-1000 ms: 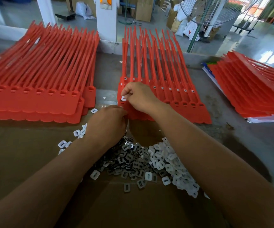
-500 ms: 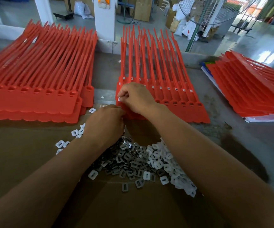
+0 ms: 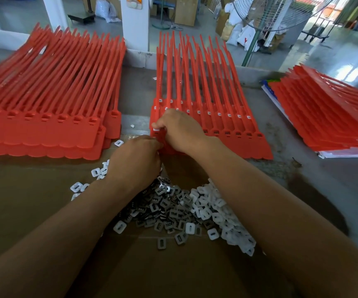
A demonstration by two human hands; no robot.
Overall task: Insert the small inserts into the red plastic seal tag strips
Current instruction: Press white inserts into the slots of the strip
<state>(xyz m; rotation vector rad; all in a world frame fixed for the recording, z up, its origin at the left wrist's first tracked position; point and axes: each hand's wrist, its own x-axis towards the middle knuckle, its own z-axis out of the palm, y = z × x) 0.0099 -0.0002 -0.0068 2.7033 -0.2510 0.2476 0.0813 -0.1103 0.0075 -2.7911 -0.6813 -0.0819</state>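
A stack of red seal tag strips lies at the centre, its heads towards me, several of them with white inserts in their slots. My right hand rests on the stack's left front corner, its fingertips pinching a small white insert at the leftmost head. My left hand sits just below, fingers curled against the stack's near edge; what it holds is hidden. A pile of white and grey inserts lies on the brown cardboard under my forearms.
A second stack of red strips with empty head slots lies at the left, a third stack at the right on white sheets. Loose inserts lie between the stacks. A white pillar and a fan guard stand beyond the table.
My right hand has slid slightly left along the strip heads to the leftmost one, with the white insert at its fingertips. My left hand has stayed by the stack's near edge.
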